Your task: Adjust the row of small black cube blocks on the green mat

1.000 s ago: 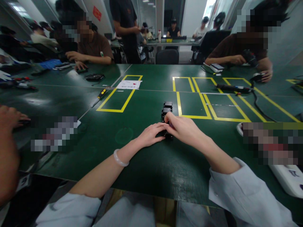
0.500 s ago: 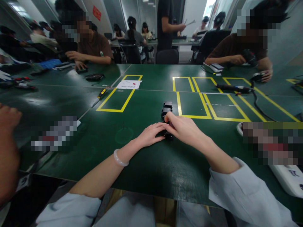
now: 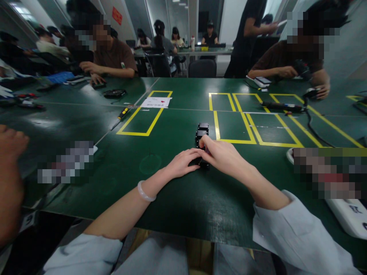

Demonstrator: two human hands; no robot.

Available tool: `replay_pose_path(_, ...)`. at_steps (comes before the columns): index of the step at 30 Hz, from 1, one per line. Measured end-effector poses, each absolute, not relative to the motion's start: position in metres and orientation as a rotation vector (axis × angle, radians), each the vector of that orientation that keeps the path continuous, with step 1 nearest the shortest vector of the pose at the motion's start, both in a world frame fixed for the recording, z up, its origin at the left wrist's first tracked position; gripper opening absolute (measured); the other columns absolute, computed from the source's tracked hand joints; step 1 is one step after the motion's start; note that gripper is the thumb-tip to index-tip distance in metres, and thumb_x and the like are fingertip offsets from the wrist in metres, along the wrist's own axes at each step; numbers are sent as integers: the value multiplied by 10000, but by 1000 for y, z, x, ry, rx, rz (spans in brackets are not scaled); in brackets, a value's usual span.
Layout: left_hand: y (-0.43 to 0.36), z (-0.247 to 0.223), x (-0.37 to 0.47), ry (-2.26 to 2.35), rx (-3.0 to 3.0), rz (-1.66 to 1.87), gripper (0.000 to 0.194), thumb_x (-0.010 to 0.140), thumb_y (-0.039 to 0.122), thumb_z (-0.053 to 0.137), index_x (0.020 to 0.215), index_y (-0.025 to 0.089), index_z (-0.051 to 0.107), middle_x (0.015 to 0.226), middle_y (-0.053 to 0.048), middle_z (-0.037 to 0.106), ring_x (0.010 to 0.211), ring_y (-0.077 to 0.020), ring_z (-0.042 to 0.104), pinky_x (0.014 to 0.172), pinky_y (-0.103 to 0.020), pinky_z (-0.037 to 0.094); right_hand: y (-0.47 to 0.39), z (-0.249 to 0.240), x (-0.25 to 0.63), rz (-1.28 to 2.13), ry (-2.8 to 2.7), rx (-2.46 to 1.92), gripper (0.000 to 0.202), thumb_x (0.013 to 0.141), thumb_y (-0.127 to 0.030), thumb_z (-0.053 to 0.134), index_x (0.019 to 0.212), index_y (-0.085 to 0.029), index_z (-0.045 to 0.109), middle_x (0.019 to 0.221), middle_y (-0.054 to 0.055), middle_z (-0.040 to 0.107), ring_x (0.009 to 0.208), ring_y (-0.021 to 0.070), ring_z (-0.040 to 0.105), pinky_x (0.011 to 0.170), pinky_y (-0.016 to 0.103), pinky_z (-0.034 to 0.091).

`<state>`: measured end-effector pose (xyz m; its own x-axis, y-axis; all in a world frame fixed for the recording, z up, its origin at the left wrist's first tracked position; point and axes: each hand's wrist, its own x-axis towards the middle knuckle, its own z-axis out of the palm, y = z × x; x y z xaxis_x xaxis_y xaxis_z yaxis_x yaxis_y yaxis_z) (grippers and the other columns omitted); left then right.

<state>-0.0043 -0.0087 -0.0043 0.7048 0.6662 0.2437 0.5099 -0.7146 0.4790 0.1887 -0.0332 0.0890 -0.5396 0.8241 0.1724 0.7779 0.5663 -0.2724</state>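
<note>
A row of black block-shaped parts (image 3: pixel 202 133) lies on the green table, running away from me. My left hand (image 3: pixel 183 163) grips its near part from the left, with the thumb toward me and the fingers reaching across it. From the right, my right hand (image 3: pixel 226 157) is bent over the same row, thumb and forefinger pinched together above it. Whatever that pinch holds is hidden behind the fingers. Both hands touch at the fingertips and cover the middle of the row. Its near end (image 3: pixel 205 165) shows just below them.
Yellow tape rectangles (image 3: pixel 217 126) mark the table (image 3: pixel 172 206). A yellow-black screwdriver (image 3: pixel 119 117) lies left, near a paper sheet (image 3: pixel 156 102). A black cylindrical tool with a cable (image 3: pixel 282 107) lies right. White-edged, pixelated objects flank me. Co-workers sit opposite; another person's arm (image 3: pixel 11 183) is at left.
My hands and the black parts look unmoved. In the background, a standing person in dark clothes has moved to the right. The neighbour's hand at the left edge has shifted slightly.
</note>
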Motion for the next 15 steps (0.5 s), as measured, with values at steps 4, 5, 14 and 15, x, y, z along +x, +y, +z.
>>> replay_pose_path(4, -9, -3, -4, 922, 2543, 548, 402, 861, 256, 617, 1252, 231, 528, 1345, -68, 505, 1240, -246, 480, 1038, -405, 401, -33, 89, 189, 216, -2538, -1349, 175, 936, -321, 372, 998, -198, 479, 765, 20, 618, 636, 148, 539, 550, 247, 254)
replay_pose_path(5, -9, -3, -4, 922, 2547, 545, 405, 862, 256, 615, 1256, 229, 525, 1348, -71, 502, 1241, -248, 479, 1039, -405, 400, -32, 89, 189, 221, -2541, -1341, 162, 930, -302, 376, 1002, -198, 478, 770, 20, 617, 638, 146, 539, 552, 246, 256)
replay_pose_path(14, -9, -4, -4, 941, 2551, 566, 423, 855, 262, 625, 1264, 238, 521, 1355, -71, 495, 1249, -255, 474, 1045, -419, 395, -33, 89, 189, 249, -2522, -1302, 143, 908, -288, 413, 1010, -203, 466, 806, 23, 632, 674, 143, 556, 563, 240, 270)
replay_pose_path(15, -9, -4, -4, 935, 2549, 570, 423, 854, 260, 625, 1264, 238, 520, 1354, -68, 496, 1248, -252, 475, 1046, -416, 395, -33, 89, 189, 243, -2525, -1317, 158, 921, -317, 404, 1007, -202, 471, 788, 23, 632, 664, 145, 555, 560, 241, 265)
